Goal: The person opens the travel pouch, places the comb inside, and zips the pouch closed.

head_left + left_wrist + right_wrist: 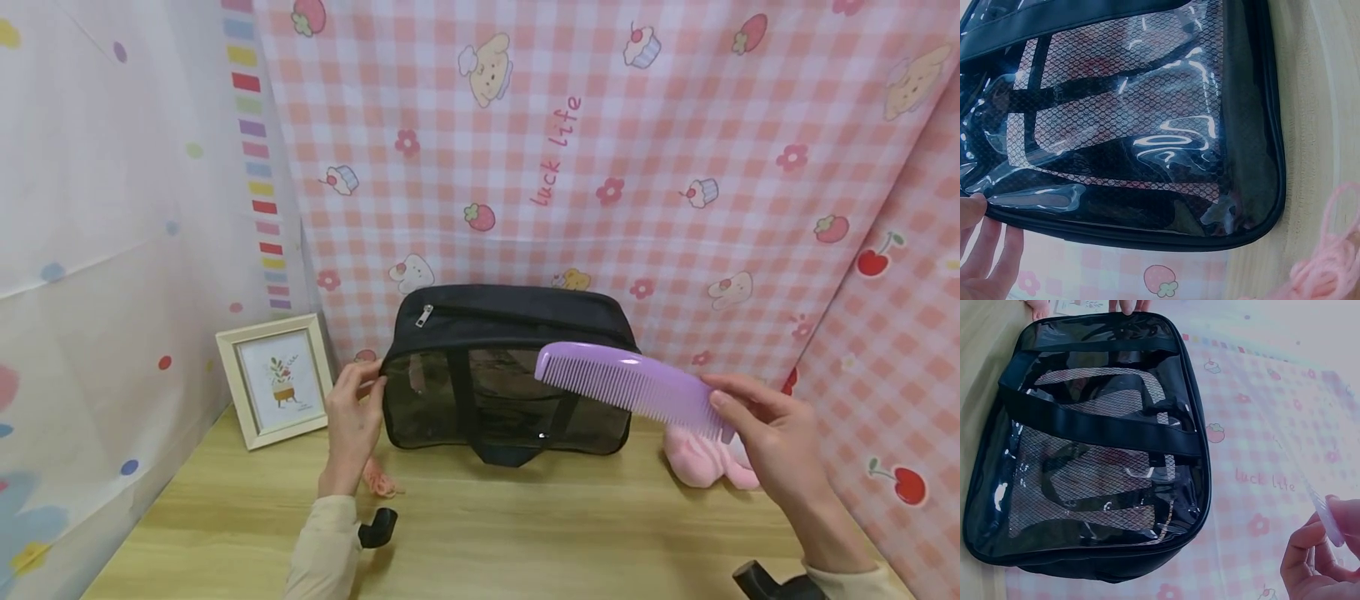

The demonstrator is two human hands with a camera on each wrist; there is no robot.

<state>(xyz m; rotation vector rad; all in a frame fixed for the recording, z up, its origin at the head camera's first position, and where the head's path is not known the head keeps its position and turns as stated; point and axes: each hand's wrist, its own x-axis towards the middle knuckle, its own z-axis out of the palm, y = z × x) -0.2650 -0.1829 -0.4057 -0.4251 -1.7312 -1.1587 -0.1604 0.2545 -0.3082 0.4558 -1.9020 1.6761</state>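
Observation:
A black bag (517,298) with a see-through front panel and black strap handles stands upright at the back of the table. My left hand (352,421) pinches its left edge; in the left wrist view the thumb (972,209) lies on the clear side, the fingers beyond the rim. A zipper pull (425,315) hangs near the left end of the bag's top. In my right hand (783,446) is a purple comb (637,364), gripped at its right end between thumb and fingers. It is raised before the bag's right part, teeth facing down.
A cream picture frame (251,439) leans at the left behind my left hand. Peach-pink cord (381,481) lies beside my left wrist. Partly behind my right hand sits a pink plush item (693,458) on the wooden table (525,533). Patterned cloths (675,125) hang behind and at the sides.

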